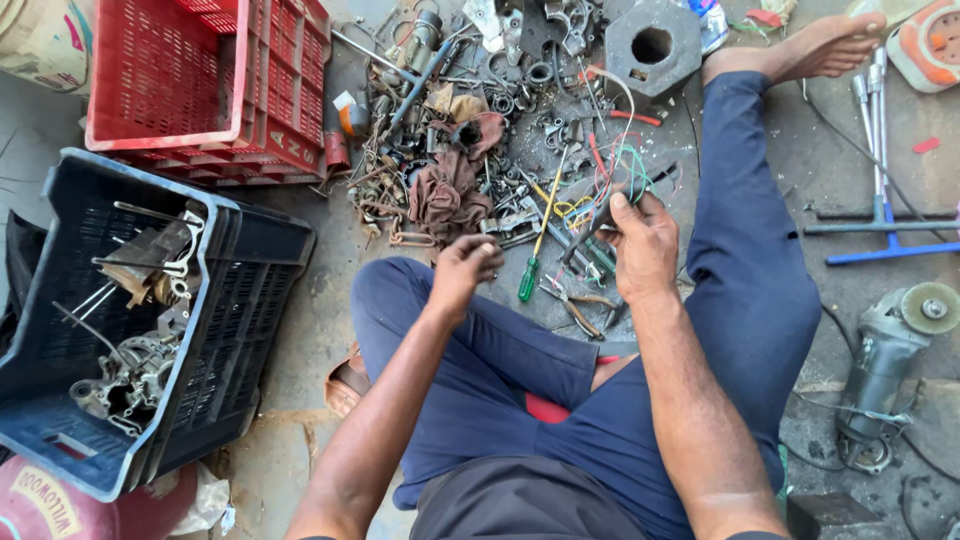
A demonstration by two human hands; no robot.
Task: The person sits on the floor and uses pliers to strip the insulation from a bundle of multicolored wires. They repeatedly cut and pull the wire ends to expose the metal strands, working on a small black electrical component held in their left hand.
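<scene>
Sitting cross-legged on a grimy concrete floor, seen from the head camera, a person works over a heap of scrap metal parts (470,110) spread before the knees.

What could go wrong, as a judgement: the bundle of coloured wires (605,175) trails into the heap, so a pull could snag on the loose brackets and springs and drag small pieces along or scatter them. Sharp metal edges lie close to the bare foot (820,45) and both forearms, and a careless reach could mean a scrape.

The right hand (645,245) is curled closed around a dark, slim part from which the red, green and white wires loop upward; fingers wrap it, the thumb pressing on top. The left hand (465,265) is loosely fisted, fingertips drawn together as if pinching something small, though what it holds cannot be made out.

Between the hands lies a green-handled screwdriver (535,245), with pliers (580,310) just below. A rust-brown rag (445,190) sits in the heap. Left are a dark blue crate (240,300) of parts and a red crate (170,70); an angle grinder (890,350) rests at right.
</scene>
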